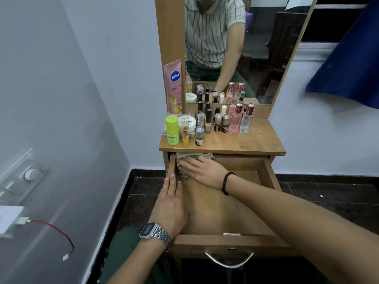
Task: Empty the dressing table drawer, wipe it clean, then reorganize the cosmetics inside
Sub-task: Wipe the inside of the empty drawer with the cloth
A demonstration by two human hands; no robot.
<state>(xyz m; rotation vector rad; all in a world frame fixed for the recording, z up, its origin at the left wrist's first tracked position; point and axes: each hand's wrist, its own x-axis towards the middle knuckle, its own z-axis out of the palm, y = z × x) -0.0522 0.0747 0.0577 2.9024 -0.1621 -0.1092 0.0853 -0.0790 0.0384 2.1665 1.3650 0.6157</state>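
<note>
The left hand (171,203) lies flat, fingers straight, steadying the drawer (270,177) by its left wall. The right hand (202,171) presses the cloth (184,161) flat-fingered into the back-left corner; firm overlapping strokes should work forward. Cosmetics (207,124) wait on top.

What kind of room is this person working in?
Most likely a bedroom or dressing corner at home. A small wooden dressing table stands against the wall with a tall mirror on it, and bottles of cosmetics crowd its top while the open drawer is wiped with a cloth.
</note>
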